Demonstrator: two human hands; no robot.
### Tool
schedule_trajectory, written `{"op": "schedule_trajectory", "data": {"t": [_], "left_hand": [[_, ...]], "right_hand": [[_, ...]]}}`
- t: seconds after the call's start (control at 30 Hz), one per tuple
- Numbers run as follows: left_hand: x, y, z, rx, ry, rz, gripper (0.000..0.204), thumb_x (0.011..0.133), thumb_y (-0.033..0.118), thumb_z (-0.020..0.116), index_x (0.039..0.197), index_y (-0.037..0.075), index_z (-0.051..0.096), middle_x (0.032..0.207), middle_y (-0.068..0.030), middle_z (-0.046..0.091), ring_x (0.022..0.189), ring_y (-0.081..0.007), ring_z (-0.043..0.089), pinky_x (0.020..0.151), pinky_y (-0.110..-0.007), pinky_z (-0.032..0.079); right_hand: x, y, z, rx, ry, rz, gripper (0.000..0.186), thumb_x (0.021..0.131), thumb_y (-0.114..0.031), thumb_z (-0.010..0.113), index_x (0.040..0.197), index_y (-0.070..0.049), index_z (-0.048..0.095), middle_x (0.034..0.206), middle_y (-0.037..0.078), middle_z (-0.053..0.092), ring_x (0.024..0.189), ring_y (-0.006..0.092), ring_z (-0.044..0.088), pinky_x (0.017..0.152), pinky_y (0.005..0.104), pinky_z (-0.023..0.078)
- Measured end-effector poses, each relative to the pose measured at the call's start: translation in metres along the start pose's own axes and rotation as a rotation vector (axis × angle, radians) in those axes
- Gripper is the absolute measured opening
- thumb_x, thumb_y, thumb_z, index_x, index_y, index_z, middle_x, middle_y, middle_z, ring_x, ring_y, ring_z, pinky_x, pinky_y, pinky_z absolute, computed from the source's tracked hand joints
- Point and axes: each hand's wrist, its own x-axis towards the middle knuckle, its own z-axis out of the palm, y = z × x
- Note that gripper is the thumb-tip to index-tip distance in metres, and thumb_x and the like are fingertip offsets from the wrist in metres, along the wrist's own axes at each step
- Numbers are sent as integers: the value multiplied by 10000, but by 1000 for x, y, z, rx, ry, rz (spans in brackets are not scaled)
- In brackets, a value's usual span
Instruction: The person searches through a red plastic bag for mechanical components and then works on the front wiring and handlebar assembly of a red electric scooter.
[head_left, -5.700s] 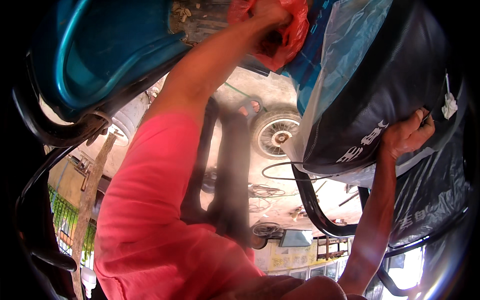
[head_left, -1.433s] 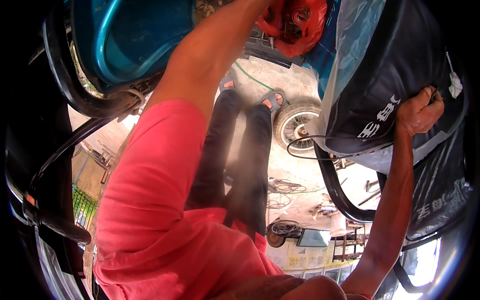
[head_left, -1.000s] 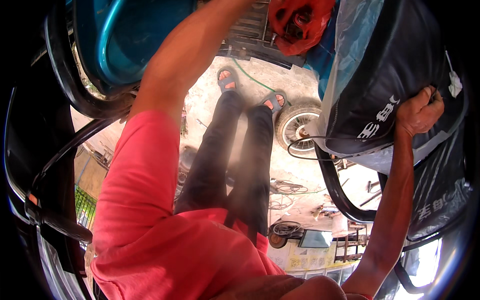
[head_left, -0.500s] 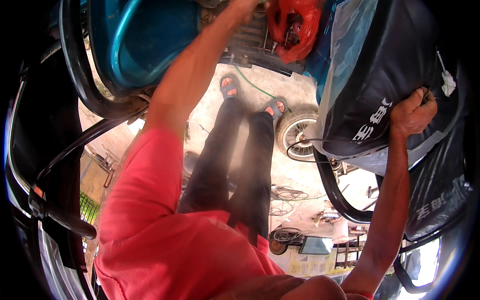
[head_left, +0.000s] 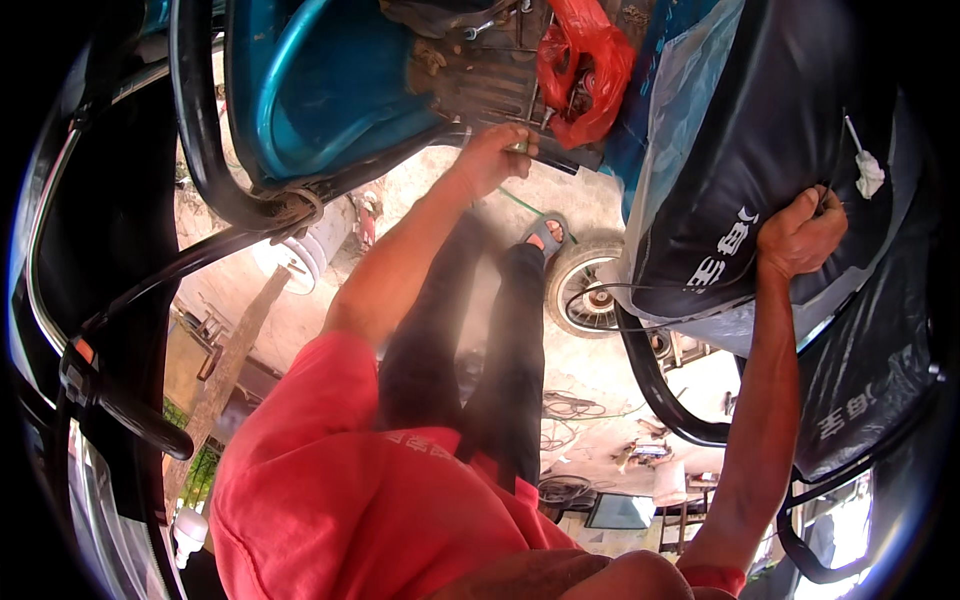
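My left hand is closed on a small brass-coloured metal piece, whose exact kind I cannot make out. It is just in front of the near edge of the vehicle's grimy footboard. On the footboard lies a red plastic bag with metal parts inside. My right hand rests with curled fingers against a black padded seat, partly wrapped in clear plastic. Whatever those fingers hold, if anything, is hidden. A small tool with a thin shaft and white wrapping lies on the seat beside it.
A spoked wheel with a tyre lies on the floor by my foot. Blue body panels and a black tube frame stand left. Wrenches lie on the footboard. A green hose and coiled wire are on the floor.
My left hand has come back from over the footboard toward me, bringing the small metal piece into view. My right hand stays on the seat. The whole view has shifted slightly.
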Motion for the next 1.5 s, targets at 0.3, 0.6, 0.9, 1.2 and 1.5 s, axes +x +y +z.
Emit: {"op": "schedule_trajectory", "data": {"t": [0.3, 0.6, 0.9, 1.2, 1.5], "left_hand": [[-127, -76, -26, 428, 150, 2, 189, 911, 218, 613, 918, 30, 604, 730, -89, 591, 523, -186, 537, 487, -302, 429], [-429, -160, -89, 313, 732, -161, 177, 840, 192, 666, 936, 49, 621, 721, -28, 587, 549, -137, 554, 518, -261, 473], [-550, -256, -116, 124, 848, -313, 189, 853, 201, 678, 911, 45, 589, 725, -56, 597, 538, -150, 564, 489, -276, 476], [-517, -233, -65, 426, 786, -201, 301, 899, 280, 640, 992, -7, 632, 772, -69, 628, 614, -153, 597, 559, -289, 498], [-569, -241, -67, 323, 860, -172, 294, 891, 260, 653, 999, -10, 613, 758, -70, 606, 578, -145, 564, 502, -278, 456]], "right_hand": [[-3, -6, -6, 34, 3, 50, 369, 883, -345, 552, 1007, -10, 642, 1013, 155, 625, 982, 344, 587, 848, 460, 456], [3, -15, -27, 25, -48, 97, 362, 890, -364, 541, 1073, -70, 649, 1059, 139, 626, 1018, 354, 592, 863, 478, 471], [-10, -10, -66, 251, -337, 85, 350, 890, -324, 589, 1125, -68, 632, 1127, 121, 630, 1041, 295, 627, 903, 413, 478], [-6, 4, -60, 253, -449, 7, 388, 895, -280, 598, 1196, -35, 591, 1180, 137, 618, 1041, 284, 626, 903, 406, 483], [-49, -39, -101, 401, -676, -27, 322, 904, -219, 598, 1126, 15, 614, 1102, 197, 685, 1056, 324, 664, 901, 381, 497]]}}
